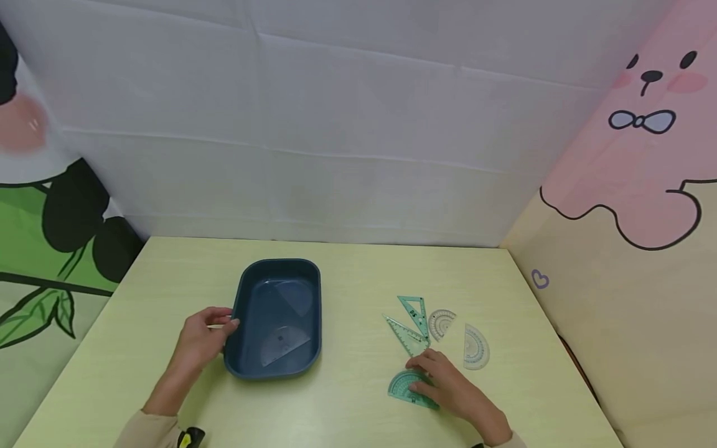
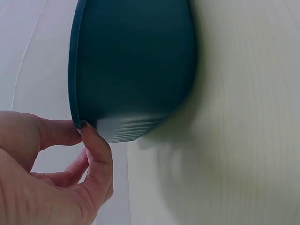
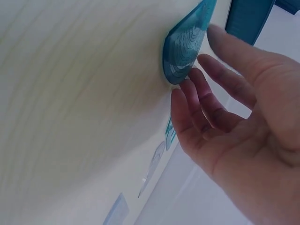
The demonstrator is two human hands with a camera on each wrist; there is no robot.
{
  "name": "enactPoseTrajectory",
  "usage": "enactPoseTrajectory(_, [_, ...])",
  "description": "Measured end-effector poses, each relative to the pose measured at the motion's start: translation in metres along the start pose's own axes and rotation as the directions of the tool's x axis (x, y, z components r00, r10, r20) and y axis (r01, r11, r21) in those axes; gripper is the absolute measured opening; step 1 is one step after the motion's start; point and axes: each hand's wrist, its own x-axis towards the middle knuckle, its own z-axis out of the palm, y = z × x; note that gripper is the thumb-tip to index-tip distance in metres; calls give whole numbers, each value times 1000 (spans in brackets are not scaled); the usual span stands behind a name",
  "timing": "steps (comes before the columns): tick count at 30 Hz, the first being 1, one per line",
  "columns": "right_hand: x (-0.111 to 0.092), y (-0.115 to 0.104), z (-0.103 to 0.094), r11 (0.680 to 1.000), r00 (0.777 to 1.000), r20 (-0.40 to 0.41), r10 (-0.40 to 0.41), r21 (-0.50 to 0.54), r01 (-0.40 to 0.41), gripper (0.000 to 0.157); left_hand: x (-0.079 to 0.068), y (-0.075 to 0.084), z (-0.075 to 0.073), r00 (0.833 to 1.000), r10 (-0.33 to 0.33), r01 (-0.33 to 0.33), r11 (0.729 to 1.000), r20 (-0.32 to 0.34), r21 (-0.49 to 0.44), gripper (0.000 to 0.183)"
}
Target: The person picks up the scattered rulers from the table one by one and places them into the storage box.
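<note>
My left hand [image 1: 207,339] pinches the left rim of a dark blue plastic tray [image 1: 320,311] between thumb and fingers. In the left wrist view, the thumb and a fingertip meet at the rim of the tray [image 2: 136,61]. Two clear set squares lie inside, an upper one [image 1: 294,297] and a lower one [image 1: 285,346]. Over at the right, my right hand [image 1: 445,382] is at a green protractor [image 1: 400,387] lying on the table. Seen from the right wrist, its loosely bent fingers and thumb are spread around the near edges of the green protractor [image 3: 183,49].
Just beyond the right hand lie two green set squares, one lower [image 1: 404,336] and one upper [image 1: 416,311]. Two clear protractors, a left one [image 1: 440,322] and a right one [image 1: 476,350], lie beside them. A white cloth wall [image 1: 364,155] stands behind the table [image 1: 358,274].
</note>
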Motion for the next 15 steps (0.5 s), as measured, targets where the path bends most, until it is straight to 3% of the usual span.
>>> enactPoseTrajectory(6, [-4, -2, -2, 1000, 1000, -3, 6, -10, -6, 45, -4, 2, 3, 1000, 8, -8, 1000, 1, 7, 41])
enactPoseTrajectory(15, [-5, 0, -1, 1000, 1000, 17, 23, -13, -23, 47, -10, 5, 11, 999, 36, -36, 999, 9, -8, 39])
